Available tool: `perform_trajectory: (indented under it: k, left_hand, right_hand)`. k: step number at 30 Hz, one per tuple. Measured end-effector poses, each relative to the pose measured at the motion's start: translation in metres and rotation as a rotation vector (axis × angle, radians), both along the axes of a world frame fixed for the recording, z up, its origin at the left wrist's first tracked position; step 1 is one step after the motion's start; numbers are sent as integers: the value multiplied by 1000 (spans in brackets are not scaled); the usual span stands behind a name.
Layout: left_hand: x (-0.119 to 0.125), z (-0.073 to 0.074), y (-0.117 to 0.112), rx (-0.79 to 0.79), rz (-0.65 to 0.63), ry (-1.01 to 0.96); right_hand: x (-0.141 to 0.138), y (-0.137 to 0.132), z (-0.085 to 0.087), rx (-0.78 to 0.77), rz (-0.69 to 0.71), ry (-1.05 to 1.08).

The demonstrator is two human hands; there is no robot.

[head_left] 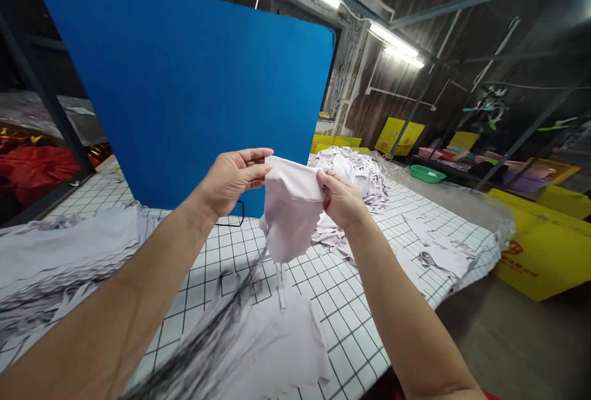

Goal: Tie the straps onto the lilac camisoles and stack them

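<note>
My left hand (228,181) pinches the upper left corner of a pale lilac cloth garment (293,209). At its upper right edge, my right hand (341,198) grips the same garment between thumb and fingers. The cloth is stretched between both hands above the table, and its lower part hangs down. Below it, another pale garment (281,344) with thin straps lies on the grid-patterned table (364,320). Dark blurred strands (207,320) cross the lower left of the view, partly covering that garment.
A layered stack of pale garments (69,243) lies at the left. Behind my right hand is a loose heap (351,169), with another garment (441,252) farther right. A large blue board (207,92) stands at the back. Yellow boxes (545,240) stand beyond the table's right edge.
</note>
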State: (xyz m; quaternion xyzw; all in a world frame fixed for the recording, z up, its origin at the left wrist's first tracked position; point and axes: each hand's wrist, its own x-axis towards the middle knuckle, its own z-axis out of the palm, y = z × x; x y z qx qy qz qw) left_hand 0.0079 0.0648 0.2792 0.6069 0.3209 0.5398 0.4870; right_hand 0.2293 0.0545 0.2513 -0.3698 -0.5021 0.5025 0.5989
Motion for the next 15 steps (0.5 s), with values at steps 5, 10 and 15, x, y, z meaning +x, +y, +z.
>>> perform_trajectory:
  k: [5,10,15]
  left_hand:
    - [1,-9,-8,110,-29,213]
    - [15,-32,-25,700,544,591]
    - [29,-46,-24,1151,609,899]
  right_hand:
    - [-12,-2,18,7,17,45]
    - [-28,-1,21,-67,41,43]
    - [-41,2,15,-92,89,92]
